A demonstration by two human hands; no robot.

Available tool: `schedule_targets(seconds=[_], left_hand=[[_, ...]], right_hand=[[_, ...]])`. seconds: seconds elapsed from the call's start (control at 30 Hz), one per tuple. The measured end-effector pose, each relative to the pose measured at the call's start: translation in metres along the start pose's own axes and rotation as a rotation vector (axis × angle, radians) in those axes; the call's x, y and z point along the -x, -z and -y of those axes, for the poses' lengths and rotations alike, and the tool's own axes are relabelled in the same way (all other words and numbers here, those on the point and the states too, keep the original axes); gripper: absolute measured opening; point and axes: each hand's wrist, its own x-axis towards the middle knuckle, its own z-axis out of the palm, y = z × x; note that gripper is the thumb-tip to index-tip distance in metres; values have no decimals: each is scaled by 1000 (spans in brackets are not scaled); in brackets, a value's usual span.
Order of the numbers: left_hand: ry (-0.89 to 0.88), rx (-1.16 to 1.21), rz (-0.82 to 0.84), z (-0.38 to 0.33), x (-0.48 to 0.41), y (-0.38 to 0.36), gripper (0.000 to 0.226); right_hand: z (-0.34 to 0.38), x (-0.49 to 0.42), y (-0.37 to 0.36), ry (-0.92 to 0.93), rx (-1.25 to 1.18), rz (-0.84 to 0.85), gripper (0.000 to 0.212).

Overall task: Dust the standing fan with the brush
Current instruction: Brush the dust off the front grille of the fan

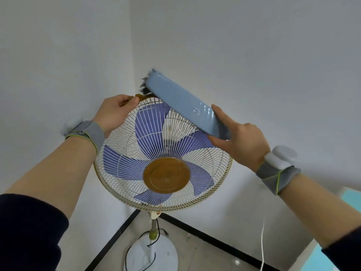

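A standing fan (136,173) fills the middle of the view, with a white wire grille, purple-blue blades and a brown centre cap (166,175). Its head is tilted up towards me. My left hand (113,112) pinches the brown rim at the top of the grille. My right hand (240,139) grips the handle end of a light blue brush (179,102). The brush lies across the upper right of the grille, and its dark bristles (144,87) stick out past the top rim.
The fan's pole (154,225) runs down to a round white base (152,253) with a black cord on a tiled floor. White walls meet in a corner behind the fan. A thin white cable (262,243) hangs at the right.
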Motion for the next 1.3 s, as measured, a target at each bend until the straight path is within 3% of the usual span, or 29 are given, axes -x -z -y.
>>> schedule_targets(seconds=[0.23, 0.7, 0.93, 1.07, 1.2, 1.3], left_hand=[[-51, 35, -21, -3, -1, -5, 38], [-39, 2, 15, -10, 6, -6, 41], [-24, 4, 11, -6, 7, -2, 42], [-16, 9, 5, -6, 6, -1, 41], [-34, -2, -1, -5, 3, -4, 28], [-26, -23, -2, -6, 5, -3, 38]], right_hand=[[0, 34, -29, 124, 26, -21, 80], [-4, 61, -44, 190, 29, -131, 76], [-5, 70, -45, 287, 51, -112, 67], [-7, 75, -43, 363, 81, -52, 71], [-9, 38, -14, 215, 1, -211, 72], [-15, 12, 5, -5, -71, -258, 78]])
